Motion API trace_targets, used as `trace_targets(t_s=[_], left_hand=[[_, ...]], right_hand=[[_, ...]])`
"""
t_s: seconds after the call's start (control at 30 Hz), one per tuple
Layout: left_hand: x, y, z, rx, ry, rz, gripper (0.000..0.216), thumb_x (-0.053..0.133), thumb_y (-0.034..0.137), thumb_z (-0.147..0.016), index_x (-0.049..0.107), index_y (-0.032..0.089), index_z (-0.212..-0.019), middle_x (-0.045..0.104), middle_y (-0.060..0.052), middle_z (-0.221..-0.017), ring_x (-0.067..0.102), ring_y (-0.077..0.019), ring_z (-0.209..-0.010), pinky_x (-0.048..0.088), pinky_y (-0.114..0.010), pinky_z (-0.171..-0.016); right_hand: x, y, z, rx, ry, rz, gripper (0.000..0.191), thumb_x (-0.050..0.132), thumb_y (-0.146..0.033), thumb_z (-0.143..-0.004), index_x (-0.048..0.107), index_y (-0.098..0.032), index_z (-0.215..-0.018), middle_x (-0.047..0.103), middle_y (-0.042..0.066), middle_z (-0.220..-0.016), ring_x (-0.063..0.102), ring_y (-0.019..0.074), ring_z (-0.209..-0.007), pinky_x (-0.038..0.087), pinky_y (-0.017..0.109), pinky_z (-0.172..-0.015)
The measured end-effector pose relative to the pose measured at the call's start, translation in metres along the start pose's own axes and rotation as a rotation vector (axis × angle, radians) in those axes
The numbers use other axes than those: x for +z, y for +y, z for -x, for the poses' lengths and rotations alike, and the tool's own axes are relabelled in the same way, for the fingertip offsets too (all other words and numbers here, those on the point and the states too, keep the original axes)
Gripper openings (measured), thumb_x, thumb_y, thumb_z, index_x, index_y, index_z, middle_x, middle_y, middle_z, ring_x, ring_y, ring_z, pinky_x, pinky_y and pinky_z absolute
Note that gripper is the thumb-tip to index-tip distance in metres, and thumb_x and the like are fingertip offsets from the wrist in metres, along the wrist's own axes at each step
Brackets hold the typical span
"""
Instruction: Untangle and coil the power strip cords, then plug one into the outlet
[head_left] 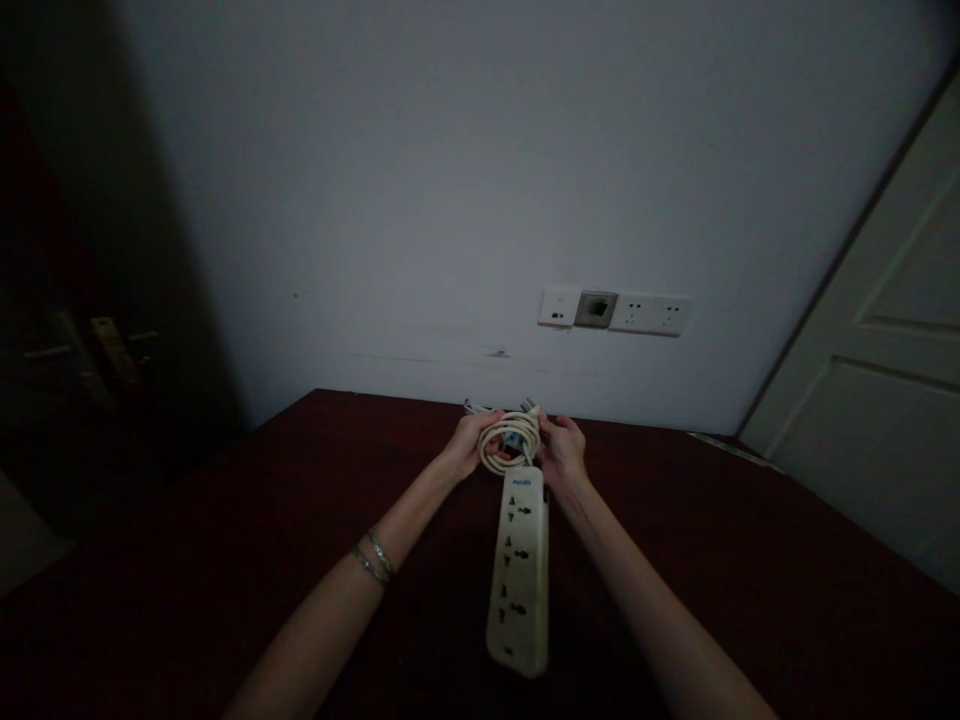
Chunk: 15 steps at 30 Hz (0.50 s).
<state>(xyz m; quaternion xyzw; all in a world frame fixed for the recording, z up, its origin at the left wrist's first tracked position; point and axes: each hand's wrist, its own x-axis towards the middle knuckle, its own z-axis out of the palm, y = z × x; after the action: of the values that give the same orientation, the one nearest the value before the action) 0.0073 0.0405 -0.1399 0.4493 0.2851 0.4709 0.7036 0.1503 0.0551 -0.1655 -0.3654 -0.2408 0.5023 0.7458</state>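
Observation:
A white power strip [517, 570] with several sockets lies lengthwise toward me, over the dark red table. Its cream cord [491, 462] is wound into a coil at the strip's far end. On the coil's left side, my left hand [471, 440] is closed round the loops. My right hand [561, 447] pinches the cord's plug end [531, 408] at the coil's upper right, the metal prongs pointing up and away. Something bluish shows through the middle of the coil, too small to name. Two bracelets [373, 558] circle my left wrist.
The dark red table [262, 530] meets a pale wall [420, 200]. Wall sockets and switches [615, 311] sit above its back edge, right of centre. A white panelled door [900, 350] stands at the right; a dark door with a handle [112, 345] is at the left.

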Motion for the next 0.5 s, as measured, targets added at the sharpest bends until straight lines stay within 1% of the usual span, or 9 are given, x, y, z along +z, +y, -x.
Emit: trace_targets(t_s=[0.1, 0.2, 0.27, 0.37, 0.43, 0.5], left_hand=[[0.001, -0.001, 0.001, 0.039, 0.024, -0.073, 0.021, 0.058, 0.028, -0.076, 0.063, 0.008, -0.077, 0.051, 0.001, -0.048, 0.038, -0.0058, -0.034, 0.043, -0.025, -0.044], [0.006, -0.001, 0.004, 0.060, -0.010, -0.187, 0.026, 0.062, 0.033, -0.074, 0.063, 0.007, -0.074, 0.057, -0.004, -0.053, 0.047, -0.0088, -0.039, 0.041, -0.024, -0.042], [0.010, -0.001, 0.006, 0.077, -0.035, -0.239, 0.031, 0.063, 0.038, -0.072, 0.062, 0.008, -0.070, 0.053, -0.002, -0.048, 0.044, -0.0075, -0.037, 0.041, -0.023, -0.042], [0.013, -0.001, 0.007, 0.098, -0.034, -0.281, 0.038, 0.063, 0.046, -0.071, 0.058, 0.010, -0.062, 0.041, 0.006, -0.039, 0.030, -0.0030, -0.033, 0.044, -0.024, -0.045], [0.013, 0.000, 0.008, 0.091, -0.018, -0.331, 0.041, 0.064, 0.050, -0.069, 0.054, 0.012, -0.058, 0.036, 0.008, -0.038, 0.024, -0.0016, -0.032, 0.046, -0.025, -0.047], [0.011, 0.002, 0.008, 0.081, -0.023, -0.400, 0.042, 0.067, 0.050, -0.065, 0.051, 0.013, -0.054, 0.035, 0.009, -0.037, 0.025, -0.0015, -0.032, 0.047, -0.026, -0.050]], right_hand=[[-0.003, 0.003, -0.001, -0.040, 0.028, -0.005, 0.042, 0.069, -0.013, -0.058, 0.037, -0.024, -0.083, 0.055, -0.009, -0.056, 0.054, 0.0084, -0.043, 0.039, 0.016, -0.035], [-0.009, 0.006, -0.006, -0.060, 0.039, -0.017, 0.042, 0.069, -0.014, -0.058, 0.036, -0.025, -0.081, 0.053, -0.011, -0.055, 0.052, 0.0076, -0.042, 0.038, 0.016, -0.034], [-0.013, 0.006, -0.011, -0.047, 0.039, -0.027, 0.040, 0.068, -0.014, -0.058, 0.035, -0.024, -0.079, 0.052, -0.011, -0.054, 0.053, 0.0080, -0.042, 0.039, 0.016, -0.034], [-0.016, 0.007, -0.016, 0.008, -0.002, -0.040, 0.039, 0.067, -0.011, -0.059, 0.034, -0.024, -0.075, 0.054, -0.009, -0.056, 0.056, 0.0095, -0.046, 0.045, 0.019, -0.039], [-0.015, 0.007, -0.018, 0.055, -0.071, -0.039, 0.036, 0.067, -0.011, -0.060, 0.036, -0.023, -0.073, 0.056, -0.007, -0.057, 0.057, 0.0103, -0.049, 0.048, 0.021, -0.043], [-0.013, 0.008, -0.017, 0.111, -0.186, -0.027, 0.031, 0.068, -0.013, -0.061, 0.041, -0.022, -0.072, 0.057, -0.005, -0.058, 0.057, 0.0112, -0.049, 0.048, 0.023, -0.044]])
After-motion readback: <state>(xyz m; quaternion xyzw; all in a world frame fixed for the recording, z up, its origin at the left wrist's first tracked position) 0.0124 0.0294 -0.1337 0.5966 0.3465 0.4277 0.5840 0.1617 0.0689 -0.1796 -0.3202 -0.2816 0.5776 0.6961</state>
